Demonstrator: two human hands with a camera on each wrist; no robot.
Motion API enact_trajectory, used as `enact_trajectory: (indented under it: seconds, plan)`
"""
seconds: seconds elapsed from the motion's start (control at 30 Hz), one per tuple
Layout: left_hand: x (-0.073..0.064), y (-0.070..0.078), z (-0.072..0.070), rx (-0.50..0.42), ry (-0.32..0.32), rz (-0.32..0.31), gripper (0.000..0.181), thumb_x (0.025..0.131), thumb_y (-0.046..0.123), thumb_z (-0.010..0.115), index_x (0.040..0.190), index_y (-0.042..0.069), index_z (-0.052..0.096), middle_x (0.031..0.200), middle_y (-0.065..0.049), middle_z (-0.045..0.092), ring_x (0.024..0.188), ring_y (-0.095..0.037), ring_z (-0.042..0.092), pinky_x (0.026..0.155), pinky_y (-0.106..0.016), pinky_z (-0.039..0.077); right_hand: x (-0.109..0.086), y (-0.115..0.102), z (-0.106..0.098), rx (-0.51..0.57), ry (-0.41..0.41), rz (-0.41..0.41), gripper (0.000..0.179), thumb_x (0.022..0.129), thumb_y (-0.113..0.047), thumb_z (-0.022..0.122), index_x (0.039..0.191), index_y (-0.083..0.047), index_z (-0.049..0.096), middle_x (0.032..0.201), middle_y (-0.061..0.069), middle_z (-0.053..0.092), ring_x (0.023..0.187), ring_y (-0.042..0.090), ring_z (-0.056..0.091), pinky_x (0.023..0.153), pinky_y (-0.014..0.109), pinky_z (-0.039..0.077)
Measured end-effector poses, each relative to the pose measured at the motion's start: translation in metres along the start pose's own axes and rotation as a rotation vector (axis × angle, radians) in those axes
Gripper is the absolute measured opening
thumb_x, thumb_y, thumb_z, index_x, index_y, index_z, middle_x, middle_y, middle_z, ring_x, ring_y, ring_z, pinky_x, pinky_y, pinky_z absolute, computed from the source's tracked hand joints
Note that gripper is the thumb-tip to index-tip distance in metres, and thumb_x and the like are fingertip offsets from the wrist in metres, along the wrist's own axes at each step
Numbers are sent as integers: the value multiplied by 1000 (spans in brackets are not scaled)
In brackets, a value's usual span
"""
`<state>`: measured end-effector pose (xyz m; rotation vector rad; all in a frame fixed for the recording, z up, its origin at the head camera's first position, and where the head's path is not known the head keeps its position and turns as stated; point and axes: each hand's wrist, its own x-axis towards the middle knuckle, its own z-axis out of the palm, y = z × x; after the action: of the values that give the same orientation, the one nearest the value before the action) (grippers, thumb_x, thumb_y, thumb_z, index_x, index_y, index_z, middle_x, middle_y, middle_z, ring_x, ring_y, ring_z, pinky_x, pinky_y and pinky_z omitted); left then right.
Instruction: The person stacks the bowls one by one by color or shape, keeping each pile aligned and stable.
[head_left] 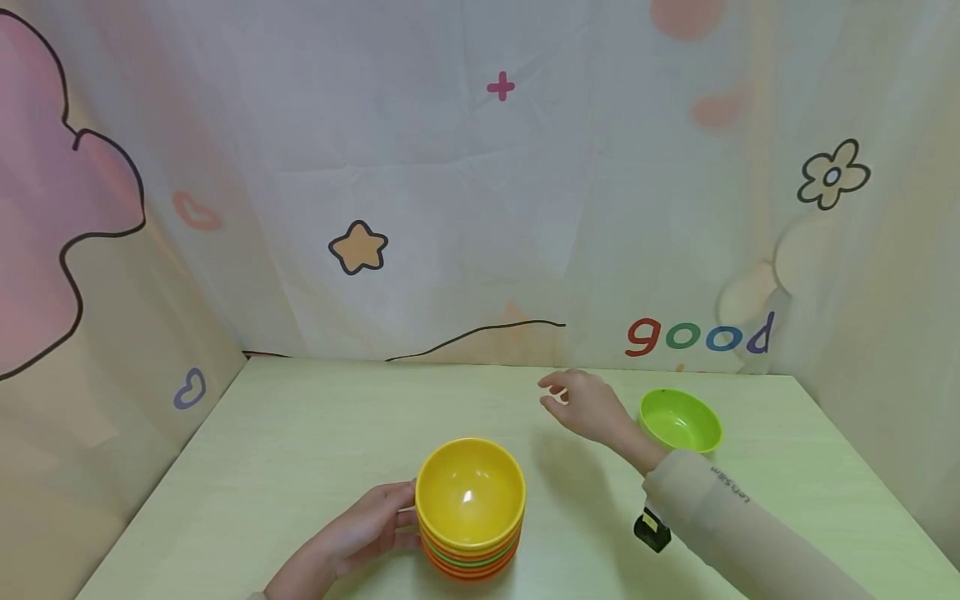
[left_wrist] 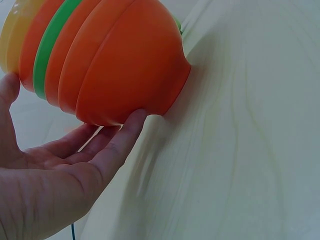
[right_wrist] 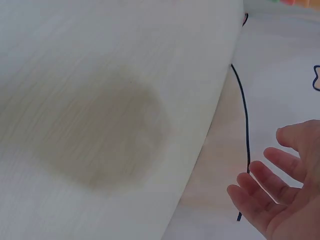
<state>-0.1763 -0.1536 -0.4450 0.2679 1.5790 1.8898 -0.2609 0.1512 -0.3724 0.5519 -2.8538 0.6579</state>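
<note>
A stack of nested bowls stands upright near the front of the table, topped by a yellow bowl (head_left: 470, 492). Below it come orange bowls (left_wrist: 130, 65) and a green one (left_wrist: 50, 47). My left hand (head_left: 375, 523) touches the left side of the stack, its thumb by the yellow rim and its fairly straight fingers along the lower bowls. Above the table's far part, my right hand (head_left: 588, 406) hovers with loosely bent fingers and holds nothing. Just right of that wrist sits a separate lime-green bowl (head_left: 681, 423), partly covered by the forearm.
The pale table (head_left: 322, 417) ends at a printed curtain (head_left: 450, 200) at the back, with more curtain along both sides. A small black device (head_left: 652, 531) hangs below the right sleeve.
</note>
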Motion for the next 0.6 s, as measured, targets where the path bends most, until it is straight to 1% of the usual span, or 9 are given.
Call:
enact_trajectory:
  seconds: [0.07,0.27,0.43,0.53,0.6]
  plan:
    - [0,0,0,1,1,-2,60,94,44,46,132,-3,45,120,-6,58,105,-19,59,88,-40,51,1,5,-1,-13,0,22,23,85,-16,63,105,-6,67,102,11,66,87,26,64,74,36,55]
    - [0,1,0,8,5,-6,60,93,45,47,131,-2,47,118,-6,59,104,-18,59,87,-39,51,2,21,-7,-67,16,44,25,84,-15,63,107,-4,66,103,14,65,88,27,64,74,39,54]
    - [0,0,-1,3,2,-4,60,93,44,47,131,-2,47,120,-6,58,104,-19,59,87,-39,51,3,38,-13,-120,35,62,26,85,-15,62,108,-4,66,102,16,64,89,28,63,69,39,53]
    - [0,0,0,3,3,-2,60,93,44,47,131,-3,46,120,-6,58,104,-19,59,88,-40,51,2,48,-18,-146,57,75,25,84,-13,62,107,-3,65,98,17,63,86,29,61,64,40,52]
    - [-1,0,0,6,2,-1,59,94,43,47,131,-3,46,119,-6,58,104,-18,59,88,-40,51,0,55,-21,-168,74,92,25,84,-13,62,106,-3,65,97,18,64,85,30,61,65,42,51]
